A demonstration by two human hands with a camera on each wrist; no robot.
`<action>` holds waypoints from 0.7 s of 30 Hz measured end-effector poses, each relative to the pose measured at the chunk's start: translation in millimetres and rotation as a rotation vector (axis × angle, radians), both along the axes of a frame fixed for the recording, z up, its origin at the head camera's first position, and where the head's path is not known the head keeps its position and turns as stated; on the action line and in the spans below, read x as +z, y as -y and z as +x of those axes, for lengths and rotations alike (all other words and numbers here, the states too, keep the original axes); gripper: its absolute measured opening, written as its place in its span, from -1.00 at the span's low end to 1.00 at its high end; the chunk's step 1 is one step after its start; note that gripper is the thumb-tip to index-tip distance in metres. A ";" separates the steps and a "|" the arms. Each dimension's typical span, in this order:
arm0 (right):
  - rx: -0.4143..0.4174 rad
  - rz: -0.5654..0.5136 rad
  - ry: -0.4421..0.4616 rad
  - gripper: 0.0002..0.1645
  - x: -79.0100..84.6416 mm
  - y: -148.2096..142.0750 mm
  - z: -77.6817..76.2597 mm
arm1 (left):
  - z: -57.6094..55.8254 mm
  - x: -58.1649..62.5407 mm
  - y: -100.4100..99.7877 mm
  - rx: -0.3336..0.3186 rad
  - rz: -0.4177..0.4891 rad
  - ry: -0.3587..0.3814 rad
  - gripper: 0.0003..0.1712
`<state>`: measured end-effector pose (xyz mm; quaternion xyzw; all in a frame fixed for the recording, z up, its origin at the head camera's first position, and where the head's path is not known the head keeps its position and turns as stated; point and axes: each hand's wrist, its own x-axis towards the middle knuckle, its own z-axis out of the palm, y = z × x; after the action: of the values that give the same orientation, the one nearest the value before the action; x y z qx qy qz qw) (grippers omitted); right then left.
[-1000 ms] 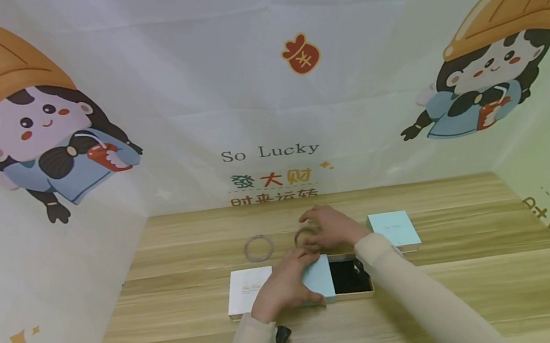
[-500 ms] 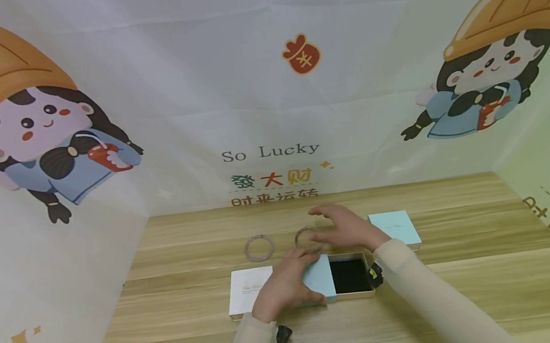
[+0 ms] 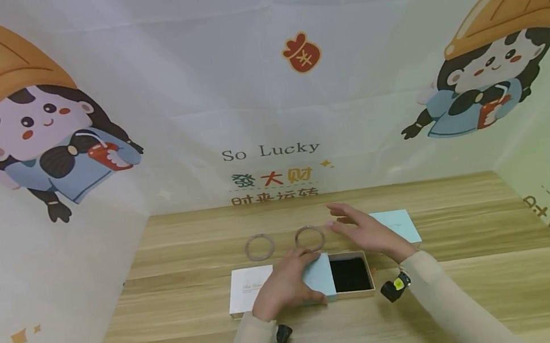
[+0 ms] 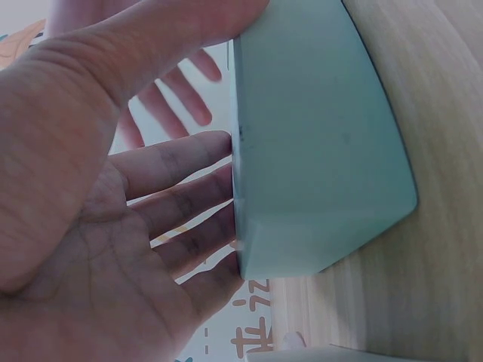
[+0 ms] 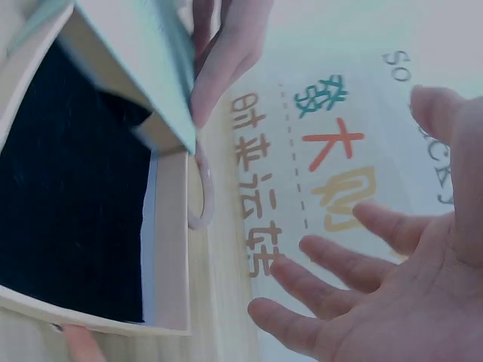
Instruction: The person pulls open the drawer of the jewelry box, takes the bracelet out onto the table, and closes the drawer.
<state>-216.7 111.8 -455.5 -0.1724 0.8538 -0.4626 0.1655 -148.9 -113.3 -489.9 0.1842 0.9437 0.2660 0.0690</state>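
Observation:
My left hand [image 3: 286, 284] holds a light-blue drawer-style jewellery box by its sleeve [image 3: 323, 277], thumb on the near side and fingers over the top. From the sleeve's right end sticks the inner tray, showing a black pad [image 3: 351, 275]; an orange tab [image 5: 83, 345] pokes out at its end in the right wrist view. My right hand [image 3: 367, 233] hovers behind and right of the tray, fingers loosely spread, holding nothing. Just left of its fingertips, a thin brownish bangle [image 3: 308, 227] lies on the table behind the box. A paler bangle [image 3: 247, 249] lies further left.
A white box [image 3: 249, 288] stands directly left of the blue one, partly covered by my left hand. Another light-blue box [image 3: 401, 227] sits behind my right wrist. A printed cloth wall [image 3: 367, 166] borders the wooden table [image 3: 192, 296] at the back and sides.
My right hand has let go of the brownish bangle and moved right, its fingers opening. The bangle now lies fully visible on the table. My left hand has stayed on the box.

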 end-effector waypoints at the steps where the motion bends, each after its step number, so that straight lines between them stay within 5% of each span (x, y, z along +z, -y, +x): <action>1: -0.010 -0.017 0.018 -0.14 0.7 -2.4 1.8 | -0.1 -0.1 0.0 0.000 0.002 -0.004 0.05; 10: -0.023 -0.198 0.194 -0.12 0.9 -28.2 18.0 | -0.4 -0.3 0.7 -0.004 0.011 -0.008 0.06; 21: -0.143 -0.124 0.218 -0.12 -3.1 -41.6 38.7 | -1.4 -2.0 1.5 -0.004 0.009 0.000 0.08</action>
<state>-178.0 153.4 -458.6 -0.0696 0.8108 -0.5409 0.2127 -150.3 -114.9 -491.9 0.1862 0.9422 0.2700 0.0687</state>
